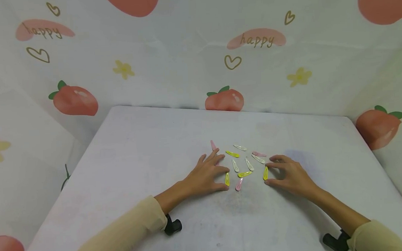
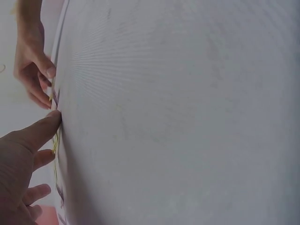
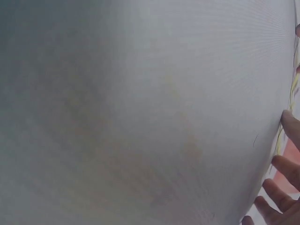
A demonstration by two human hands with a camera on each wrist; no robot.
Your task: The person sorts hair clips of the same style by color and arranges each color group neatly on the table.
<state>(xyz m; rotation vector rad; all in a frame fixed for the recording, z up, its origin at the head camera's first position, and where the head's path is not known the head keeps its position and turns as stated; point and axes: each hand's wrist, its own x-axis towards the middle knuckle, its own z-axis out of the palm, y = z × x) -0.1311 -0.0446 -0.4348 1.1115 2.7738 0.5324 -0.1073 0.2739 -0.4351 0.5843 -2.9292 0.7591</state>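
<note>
In the head view my left hand (image 1: pixel 206 175) holds a yellow snap hair clip (image 1: pixel 227 179) by its ends, thumb below and index finger above. To the right, my right hand (image 1: pixel 290 174) pinches another yellow hair clip (image 1: pixel 265 173) likewise. Between the hands lie a yellow clip (image 1: pixel 245 174), a pink clip (image 1: pixel 239 184) and two white clips (image 1: pixel 235 165). Farther back are a yellow clip (image 1: pixel 232 154) and a white clip (image 1: pixel 239 147). A pink clip (image 1: pixel 258 154) and a white clip (image 1: pixel 258 159) lie near my right fingers. My left fingers partly cover a pink clip (image 1: pixel 213 144).
All the clips lie on a white-covered table (image 1: pixel 148 142). A white curtain (image 1: pixel 177 51) printed with peaches hangs behind its far edge. Black wrist mounts (image 1: pixel 173 226) sit below both forearms. A dark cord (image 1: pixel 66 176) shows beside the left edge.
</note>
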